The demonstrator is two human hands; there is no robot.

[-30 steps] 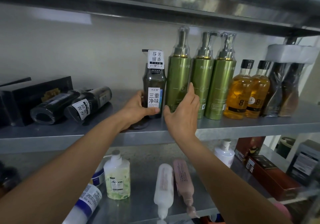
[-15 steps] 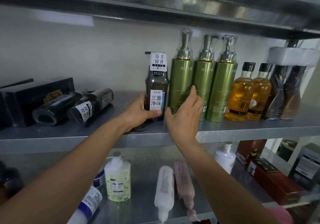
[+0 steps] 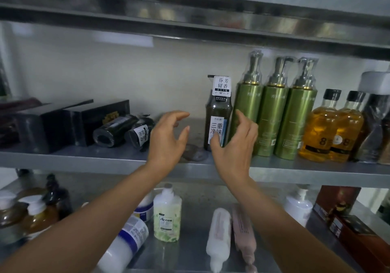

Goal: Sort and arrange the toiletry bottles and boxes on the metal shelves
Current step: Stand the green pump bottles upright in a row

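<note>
A dark pump bottle [image 3: 218, 114] with white labels stands upright on the middle metal shelf [image 3: 84, 160], touching the first of three green pump bottles [image 3: 272, 112]. My left hand [image 3: 166, 140] hovers to the left of the dark bottle, fingers loosely spread, holding nothing. Just in front of that bottle's lower label is my right hand [image 3: 234, 146], fingers relaxed and apart from it. Two dark bottles [image 3: 124, 131] lie on their sides further left on the same shelf.
Black boxes [image 3: 69, 123] sit at the shelf's left; amber bottles [image 3: 331, 129] and wrapped dark bottles [image 3: 377, 129] stand at the right. On the lower shelf [image 3: 190, 256] are a green-patterned pump bottle [image 3: 167, 218], lying white and pink tubes [image 3: 232, 237], brown bottles [image 3: 31, 213] and red boxes [image 3: 356, 234].
Both hands have let go of the dark pump bottle and drawn back. My left hand moved left and lifted, my right hand pulled away from the green bottles.
</note>
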